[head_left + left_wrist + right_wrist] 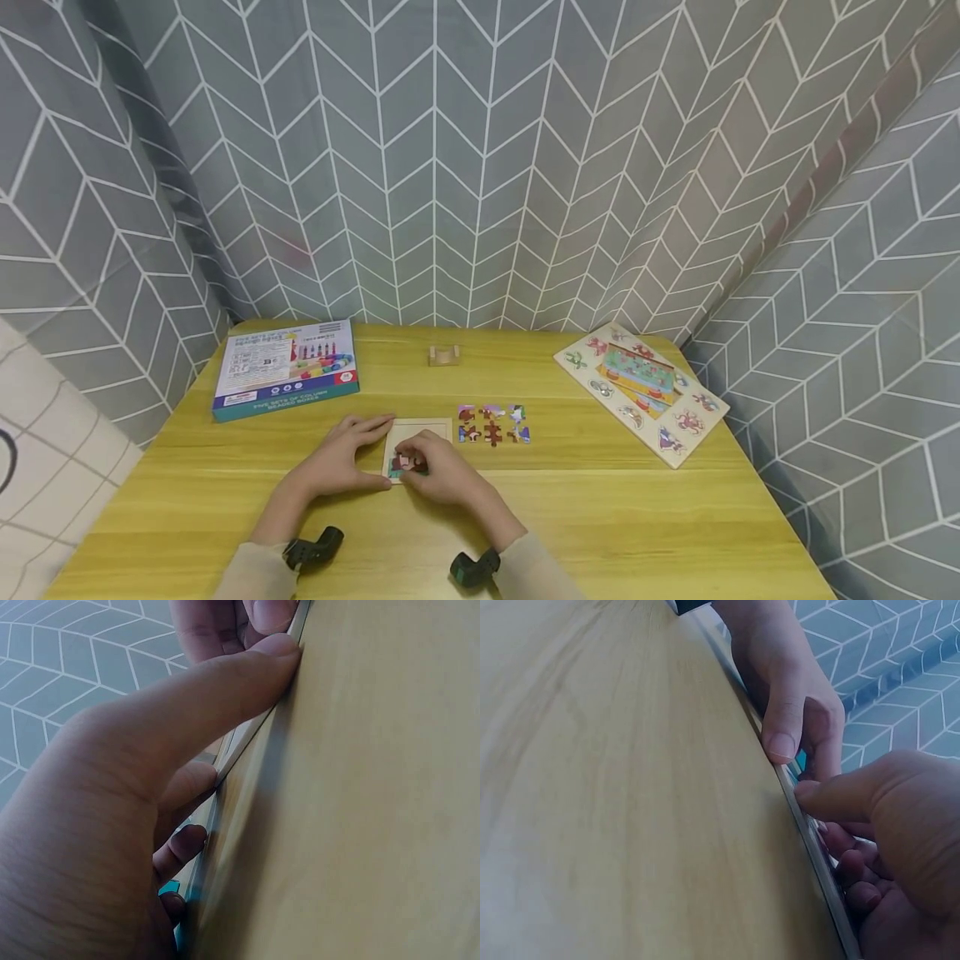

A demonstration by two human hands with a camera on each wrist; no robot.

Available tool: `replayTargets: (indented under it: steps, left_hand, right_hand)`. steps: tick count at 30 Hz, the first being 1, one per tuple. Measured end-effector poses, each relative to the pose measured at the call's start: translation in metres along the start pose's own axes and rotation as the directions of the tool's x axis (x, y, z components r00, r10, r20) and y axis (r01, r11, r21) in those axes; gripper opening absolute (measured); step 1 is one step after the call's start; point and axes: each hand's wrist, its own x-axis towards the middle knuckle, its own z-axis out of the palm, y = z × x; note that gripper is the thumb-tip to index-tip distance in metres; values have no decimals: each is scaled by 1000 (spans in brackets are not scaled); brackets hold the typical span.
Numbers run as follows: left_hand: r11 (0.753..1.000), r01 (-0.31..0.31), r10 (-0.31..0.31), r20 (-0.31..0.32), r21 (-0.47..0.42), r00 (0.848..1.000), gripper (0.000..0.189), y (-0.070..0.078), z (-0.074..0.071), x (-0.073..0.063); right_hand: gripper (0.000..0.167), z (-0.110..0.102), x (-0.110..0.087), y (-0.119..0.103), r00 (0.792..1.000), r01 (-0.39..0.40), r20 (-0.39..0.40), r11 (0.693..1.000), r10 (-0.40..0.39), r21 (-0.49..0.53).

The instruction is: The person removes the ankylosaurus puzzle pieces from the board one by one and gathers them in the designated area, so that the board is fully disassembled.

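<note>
A square wooden puzzle tray [422, 422] lies on the table with printed jigsaw pieces [400, 469] in its lower left part. My left hand [341, 458] holds the tray by its left side, index finger at the upper corner and thumb [255, 671] at the lower one. Over the tray, my right hand [442, 468] has its thumb [829, 796] and bent fingers pinching a jigsaw piece [409, 460], partly hidden beneath them. Right of the tray, several loose brown and purple jigsaw pieces [492, 432] are laid out in rows.
A teal-edged boxed bead set [285, 367] is at the back left. A small wooden holder [443, 356] stands at the back middle. At the right lies a board with printed sea animals [641, 425], carrying picture cards [637, 372]. A grey patterned curtain [465, 167] hangs behind the table.
</note>
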Motion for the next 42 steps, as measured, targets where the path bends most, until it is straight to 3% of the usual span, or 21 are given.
replayTargets:
  steps: [11, 22, 31, 38, 42]
  left_hand:
    - [1000, -1, 1, -4, 1, 1000, 104, -1, 0, 0]
    - [1000, -4, 4, 2, 5, 1000, 104, 0, 0, 0]
    - [1000, 11, -11, 1, 22, 1000, 105, -2, 1, 1]
    - [1000, 19, -19, -2, 17, 1000, 105, 0, 2, 1]
    - [1000, 18, -18, -3, 14, 1000, 104, 2, 0, 0]
  right_hand:
    - [36, -3, 1, -3, 1000, 3, 28, 999, -2, -36]
    - [37, -6, -1, -6, 999, 42, 8, 997, -41, -71]
    - [33, -31, -26, -1, 992, 0, -129, 1000, 0, 1]
    - [32, -54, -59, 27, 953, -35, -301, 999, 37, 12]
    - [31, -55, -72, 37, 945, -56, -321, 998, 58, 16]
